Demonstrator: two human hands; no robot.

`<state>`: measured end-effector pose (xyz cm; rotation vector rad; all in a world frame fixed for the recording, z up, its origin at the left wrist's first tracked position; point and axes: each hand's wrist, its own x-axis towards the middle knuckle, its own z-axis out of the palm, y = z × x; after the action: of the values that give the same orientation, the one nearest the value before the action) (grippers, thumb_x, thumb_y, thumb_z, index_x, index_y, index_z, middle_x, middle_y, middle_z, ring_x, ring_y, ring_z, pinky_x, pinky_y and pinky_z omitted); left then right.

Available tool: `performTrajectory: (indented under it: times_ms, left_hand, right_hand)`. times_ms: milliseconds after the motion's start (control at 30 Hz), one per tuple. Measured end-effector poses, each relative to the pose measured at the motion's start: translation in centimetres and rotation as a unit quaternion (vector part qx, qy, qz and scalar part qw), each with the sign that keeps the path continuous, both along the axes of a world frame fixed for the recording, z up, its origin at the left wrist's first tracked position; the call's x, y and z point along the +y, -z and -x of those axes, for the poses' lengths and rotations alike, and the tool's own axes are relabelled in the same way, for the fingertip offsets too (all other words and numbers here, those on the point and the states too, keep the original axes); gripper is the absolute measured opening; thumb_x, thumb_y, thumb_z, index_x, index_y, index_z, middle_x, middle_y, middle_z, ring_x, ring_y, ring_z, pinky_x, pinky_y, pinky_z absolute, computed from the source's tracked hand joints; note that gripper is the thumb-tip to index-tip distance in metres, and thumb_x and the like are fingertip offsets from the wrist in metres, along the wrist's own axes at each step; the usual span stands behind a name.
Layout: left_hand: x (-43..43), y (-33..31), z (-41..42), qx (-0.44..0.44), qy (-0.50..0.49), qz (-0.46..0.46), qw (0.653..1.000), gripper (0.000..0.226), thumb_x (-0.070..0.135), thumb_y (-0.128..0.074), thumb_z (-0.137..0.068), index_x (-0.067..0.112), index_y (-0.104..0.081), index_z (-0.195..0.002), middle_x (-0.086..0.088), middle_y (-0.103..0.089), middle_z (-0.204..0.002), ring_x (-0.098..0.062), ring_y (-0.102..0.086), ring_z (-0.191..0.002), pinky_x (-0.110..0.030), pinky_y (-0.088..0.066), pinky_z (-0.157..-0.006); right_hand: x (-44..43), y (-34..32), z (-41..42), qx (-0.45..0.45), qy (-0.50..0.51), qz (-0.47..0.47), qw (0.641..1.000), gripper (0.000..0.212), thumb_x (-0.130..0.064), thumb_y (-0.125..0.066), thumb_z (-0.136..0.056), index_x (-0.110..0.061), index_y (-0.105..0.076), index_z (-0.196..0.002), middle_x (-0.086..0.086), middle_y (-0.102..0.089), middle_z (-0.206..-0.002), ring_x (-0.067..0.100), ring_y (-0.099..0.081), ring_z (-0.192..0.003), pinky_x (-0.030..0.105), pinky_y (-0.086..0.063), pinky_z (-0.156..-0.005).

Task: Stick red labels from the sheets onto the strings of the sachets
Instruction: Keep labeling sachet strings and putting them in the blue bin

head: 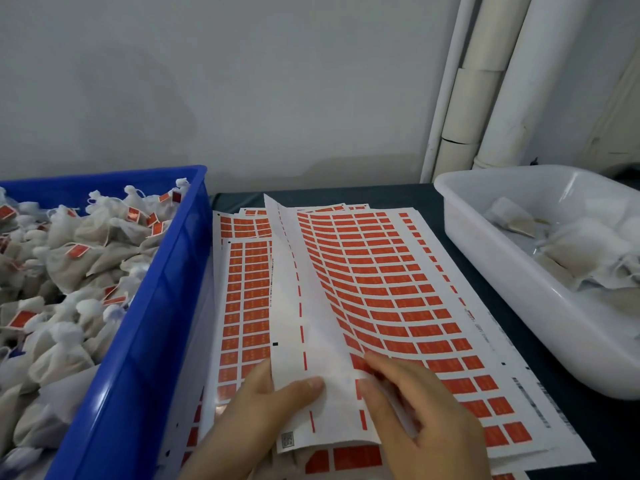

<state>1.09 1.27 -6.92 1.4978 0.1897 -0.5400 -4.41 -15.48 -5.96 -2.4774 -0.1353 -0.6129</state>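
Observation:
A stack of white sheets with rows of red labels (391,278) lies on the dark table between two bins. The top sheet's left part (311,306) is lifted and bare of labels. My left hand (256,414) pinches that lifted near edge, thumb on top. My right hand (422,414) rests on the sheet with its fingertips at the red labels near the fold. Several white sachets (62,271) with red labels on their strings fill the blue bin (152,306) on the left. A few plain sachets (568,254) lie in the white bin (491,271) on the right.
A grey wall stands close behind the table. White pipes (485,81) run up the wall at the back right. More label sheets (242,289) lie under the lifted one, against the blue bin.

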Motion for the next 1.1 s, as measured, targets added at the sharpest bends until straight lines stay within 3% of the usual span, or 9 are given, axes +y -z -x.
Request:
performTrajectory:
  times_ms: [100,233,333,433,500,667,900,1000,1100]
  left_hand:
    - [-0.1,-0.2,0.2,-0.008,-0.005,-0.014,1.0,0.044,0.028,-0.075,-0.059,0.031,-0.052,-0.096,0.013,-0.071,-0.066,-0.016,-0.071,-0.062,-0.025,-0.053,-0.043]
    - [-0.4,-0.3,0.4,-0.021,-0.005,-0.027,0.999,0.038,0.026,-0.075,-0.062,0.031,-0.053,-0.093,0.017,-0.07,-0.064,-0.011,-0.071,-0.06,-0.024,-0.052,-0.043]
    - [-0.4,-0.3,0.6,-0.032,0.001,-0.039,0.999,0.04,0.03,-0.075,-0.06,0.033,-0.055,-0.094,0.013,-0.073,-0.072,-0.016,-0.071,-0.066,-0.027,-0.056,-0.049]
    - [-0.3,-0.5,0.6,-0.044,0.013,-0.046,0.998,0.049,0.036,-0.072,-0.051,0.034,-0.056,-0.097,0.008,-0.072,-0.087,-0.021,-0.07,-0.08,-0.036,-0.06,-0.061]
    - [-0.3,-0.7,0.6,-0.047,0.022,-0.043,0.998,0.048,0.035,-0.072,-0.053,0.035,-0.057,-0.098,0.01,-0.073,-0.084,-0.02,-0.071,-0.079,-0.035,-0.06,-0.061]
    - [-0.4,-0.7,0.5,-0.045,0.026,-0.036,0.998,0.038,0.029,-0.072,-0.065,0.034,-0.055,-0.099,0.019,-0.071,-0.075,-0.006,-0.07,-0.067,-0.023,-0.053,-0.048]
    - [-0.4,0.1,0.6,-0.05,-0.015,-0.054,0.997,0.029,0.027,-0.074,-0.071,0.036,-0.055,-0.09,0.026,-0.068,-0.069,-0.011,-0.069,-0.063,-0.023,-0.053,-0.046]
    - [-0.6,0.0,0.7,-0.047,-0.017,-0.054,0.997,0.029,0.025,-0.074,-0.072,0.036,-0.054,-0.09,0.025,-0.068,-0.067,-0.01,-0.069,-0.06,-0.021,-0.051,-0.044]
    - [-0.4,-0.5,0.8,-0.034,-0.03,-0.052,0.998,0.033,0.025,-0.076,-0.067,0.033,-0.055,-0.091,0.017,-0.07,-0.066,-0.017,-0.069,-0.064,-0.026,-0.054,-0.045]
  right_hand:
    - [0.0,0.2,-0.2,-0.045,0.021,0.01,0.999,0.068,-0.052,-0.023,-0.094,-0.01,-0.074,-0.081,-0.002,-0.073,-0.081,0.008,-0.07,-0.071,0.024,-0.055,-0.068]
    - [0.9,-0.3,0.5,-0.081,0.019,-0.111,0.99,0.025,-0.039,-0.054,-0.079,-0.024,-0.074,-0.084,-0.017,-0.07,-0.083,0.002,-0.067,-0.078,-0.002,-0.04,-0.076]
    - [0.8,-0.6,0.1,-0.05,0.015,-0.007,0.999,0.037,-0.052,-0.053,-0.083,-0.021,-0.074,-0.084,-0.013,-0.072,-0.078,0.001,-0.068,-0.069,0.009,-0.047,-0.071]
    - [0.5,-0.7,0.1,-0.055,0.046,0.018,0.997,0.03,-0.039,-0.069,-0.056,-0.02,-0.074,-0.078,-0.01,-0.072,-0.073,0.003,-0.068,-0.062,0.018,-0.051,-0.061]
    - [0.5,-0.9,0.2,-0.053,0.046,0.021,0.997,0.029,-0.035,-0.071,-0.052,-0.02,-0.075,-0.076,-0.01,-0.072,-0.071,0.003,-0.067,-0.062,0.019,-0.053,-0.06]
    - [0.1,-1.0,0.1,-0.074,0.03,0.035,0.996,0.026,-0.033,-0.069,-0.056,-0.018,-0.076,-0.076,-0.009,-0.072,-0.071,0.003,-0.067,-0.062,0.025,-0.057,-0.059]
    - [0.1,-0.5,0.0,-0.104,0.033,0.036,0.993,0.022,-0.03,-0.069,-0.058,-0.015,-0.075,-0.074,-0.008,-0.072,-0.069,0.003,-0.067,-0.06,0.018,-0.049,-0.068]
    - [0.0,-0.1,-0.1,-0.117,0.041,0.029,0.992,0.022,-0.035,-0.065,-0.073,-0.015,-0.074,-0.072,-0.009,-0.071,-0.069,0.002,-0.066,-0.06,0.014,-0.048,-0.067]
    - [0.0,-0.7,-0.1,-0.104,0.017,-0.007,0.994,0.044,-0.047,-0.045,-0.09,-0.017,-0.074,-0.077,-0.011,-0.071,-0.073,-0.002,-0.065,-0.064,0.006,-0.045,-0.068]
